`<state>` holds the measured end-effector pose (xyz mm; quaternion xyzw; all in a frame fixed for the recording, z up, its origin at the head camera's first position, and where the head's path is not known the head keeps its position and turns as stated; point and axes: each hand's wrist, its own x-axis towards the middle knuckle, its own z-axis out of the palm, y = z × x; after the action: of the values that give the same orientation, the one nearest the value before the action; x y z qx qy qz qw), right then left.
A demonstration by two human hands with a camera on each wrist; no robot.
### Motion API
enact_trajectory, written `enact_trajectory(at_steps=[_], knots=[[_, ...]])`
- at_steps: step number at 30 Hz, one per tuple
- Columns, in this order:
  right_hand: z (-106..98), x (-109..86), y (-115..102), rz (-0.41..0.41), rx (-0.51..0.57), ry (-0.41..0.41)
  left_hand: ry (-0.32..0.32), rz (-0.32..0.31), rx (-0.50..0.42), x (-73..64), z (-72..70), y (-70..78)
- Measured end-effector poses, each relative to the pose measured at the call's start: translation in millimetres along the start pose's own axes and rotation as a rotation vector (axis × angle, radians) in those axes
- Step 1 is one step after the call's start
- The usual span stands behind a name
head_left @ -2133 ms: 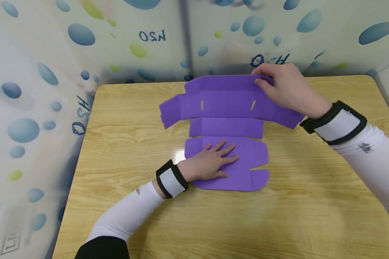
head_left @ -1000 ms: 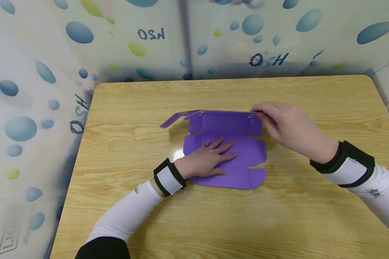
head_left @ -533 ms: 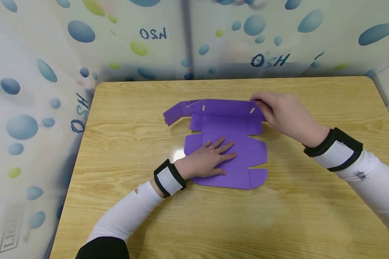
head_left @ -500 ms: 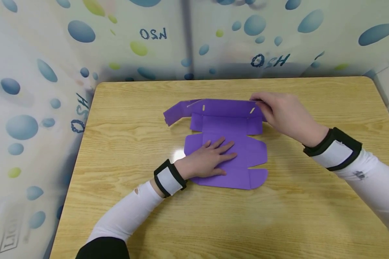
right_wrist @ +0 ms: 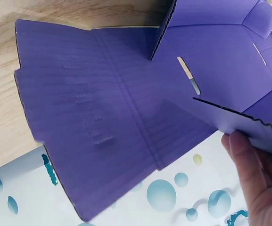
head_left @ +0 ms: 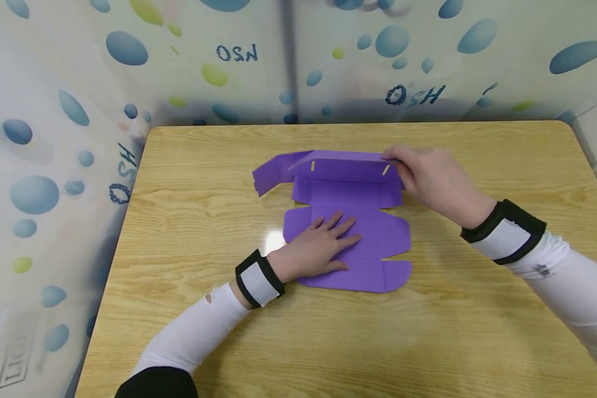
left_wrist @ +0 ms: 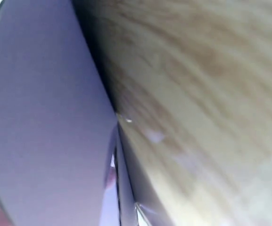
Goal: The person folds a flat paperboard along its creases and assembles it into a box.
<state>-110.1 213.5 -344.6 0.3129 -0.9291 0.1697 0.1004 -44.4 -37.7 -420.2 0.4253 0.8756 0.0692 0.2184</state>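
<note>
A flat purple cardboard box blank [head_left: 348,194], creased and slotted, lies on the wooden table. My left hand [head_left: 315,249] rests flat with fingers spread on its near panel. The far panel [head_left: 350,169] is bent upward, with two slots showing near its ends. At its top right, my right hand [head_left: 430,179] pinches the narrow edge flap between thumb and fingers. In the right wrist view, the fingers [right_wrist: 244,153] grip that flap [right_wrist: 234,120], while a wide side wing [right_wrist: 84,113] spreads out to the left. Purple cardboard [left_wrist: 46,113] fills the left side of the left wrist view.
The wooden table [head_left: 179,193] extends around the blank on all sides. A curtain [head_left: 258,83] with blue and green spots hangs behind the table and along its left. Another side wing [head_left: 273,174] of the blank sticks out to the left.
The far panel has come up from leaning back flat, stood steeper, then eased back slightly. The right hand has moved nearer with it, and the edge flap now bends inward. The left hand stays put.
</note>
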Motion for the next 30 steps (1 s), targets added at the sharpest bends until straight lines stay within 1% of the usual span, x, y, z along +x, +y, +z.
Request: enact_trajectory(at_steps=[1,2,3,4,5,7,8,9,10,11,12,13,14,16,19,22,25,28,30], knots=[[1,-0.5,0,0.001,0.001,0.003,0.033,0.006,0.014,-1.2,0.8,-0.4],[2,-0.8,0,0.001,0.004,0.005,0.082,0.013,0.009,-3.1,0.5,-1.2],[3,-1.0,-1,-0.002,0.003,0.007,0.160,0.015,-0.012,-6.0,-1.3,-1.8],[4,-1.4,-1,0.001,0.004,0.008,0.268,0.016,-0.025,-9.8,-4.1,-2.9],[6,-1.7,-1,0.006,0.007,0.009,0.399,0.013,-0.057,-14.1,-8.0,-4.9],[7,-2.2,-3,0.018,0.014,0.006,0.695,-0.021,-0.164,-22.9,-19.7,-10.9],[7,-2.5,-3,0.023,0.015,0.007,0.831,-0.053,-0.210,-26.7,-26.3,-14.6],[8,-2.8,-4,0.026,0.018,0.012,0.942,-0.100,-0.243,-30.1,-32.2,-18.4],[8,-3.3,-5,0.029,0.023,0.018,1.021,-0.155,-0.258,-32.4,-37.0,-22.5],[9,-3.9,-5,0.028,0.026,0.025,1.065,-0.209,-0.279,-33.8,-40.6,-26.6],[9,-4.4,-6,0.027,0.026,0.030,1.080,-0.266,-0.282,-34.6,-43.0,-30.0],[10,-4.6,-6,0.022,0.024,0.036,1.072,-0.316,-0.272,-35.0,-43.8,-32.7],[11,-4.8,-7,0.017,0.025,0.043,1.052,-0.353,-0.263,-35.1,-43.6,-34.8],[13,-5.0,-7,0.010,0.021,0.048,1.028,-0.396,-0.268,-33.5,-42.0,-38.3],[15,-4.5,-8,0.004,0.025,0.047,0.992,-0.420,-0.314,-29.9,-39.3,-42.0],[18,-4.7,-9,-0.005,0.028,0.051,0.933,-0.447,-0.344,-24.9,-36.0,-44.7],[19,-5.3,-10,-0.011,0.033,0.053,0.886,-0.473,-0.314,-21.0,-33.2,-45.2],[20,-6.3,-11,-0.005,0.036,0.053,0.873,-0.485,-0.275,-18.2,-32.7,-44.5],[20,-6.9,-11,0.002,0.038,0.057,0.868,-0.489,-0.265,-17.1,-33.5,-43.7]])
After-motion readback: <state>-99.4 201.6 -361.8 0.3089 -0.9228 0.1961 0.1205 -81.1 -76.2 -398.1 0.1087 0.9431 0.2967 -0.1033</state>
